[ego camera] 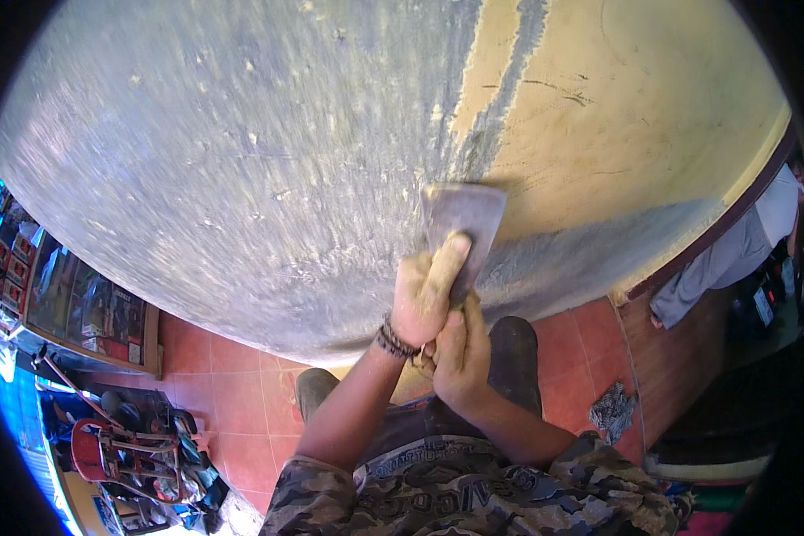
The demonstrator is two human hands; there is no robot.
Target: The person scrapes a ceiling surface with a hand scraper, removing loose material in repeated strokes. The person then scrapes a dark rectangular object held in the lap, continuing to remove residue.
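Note:
A wide metal scraper point(477, 211) lies with its blade against a wall point(275, 134) that fills the view ahead of me. The blade's front edge sits near the border between bare grey surface and yellow paint point(589, 147). My left hand point(423, 295), with a dark beaded bracelet at the wrist, grips the scraper and lays extended fingers flat on the blade. Just below it, my right hand point(462, 355) is closed around the lower end of the tool, hiding the handle. Pale dust coats the fingers. A narrow yellow strip point(486, 60) stands between grey scraped bands above the blade.
My knees point(514, 362) are close to the wall's foot, over red floor tiles point(234, 402). Leftward stand a glass display cabinet point(87, 301) and a red stool point(90, 449) among clutter. At right are a crumpled cloth point(613, 410) and another person's trousered leg point(710, 261).

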